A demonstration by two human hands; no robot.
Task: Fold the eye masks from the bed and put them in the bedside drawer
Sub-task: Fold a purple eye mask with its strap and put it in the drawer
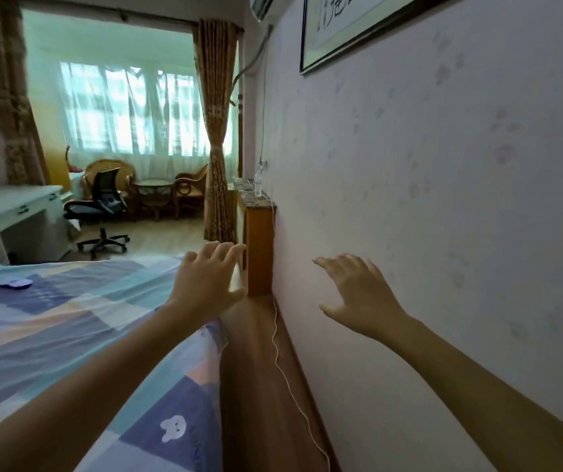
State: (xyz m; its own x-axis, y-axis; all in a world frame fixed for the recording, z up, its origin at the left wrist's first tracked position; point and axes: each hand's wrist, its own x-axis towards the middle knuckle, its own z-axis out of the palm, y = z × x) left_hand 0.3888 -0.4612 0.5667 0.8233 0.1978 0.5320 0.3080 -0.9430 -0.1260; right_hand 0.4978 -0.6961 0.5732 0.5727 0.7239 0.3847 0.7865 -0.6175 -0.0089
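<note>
A small purple eye mask (pixel 15 283) lies on the bed (pixel 69 321) at the far left, on the patchwork blue and pink sheet. My left hand (pixel 205 284) hovers over the bed's right edge with fingers spread and holds nothing. My right hand (pixel 358 294) is raised in front of the wall, fingers spread and relaxed, also empty. The wooden bedside cabinet (pixel 259 243) stands against the wall just beyond my left hand; no drawer front shows from this angle.
A wooden headboard ledge (pixel 256 369) runs along the wall with a white cable (pixel 283 366) on it. A clear bottle (pixel 258 185) stands on the cabinet top. A white desk (pixel 11 216), an office chair (pixel 103 209) and wicker chairs stand beyond the bed.
</note>
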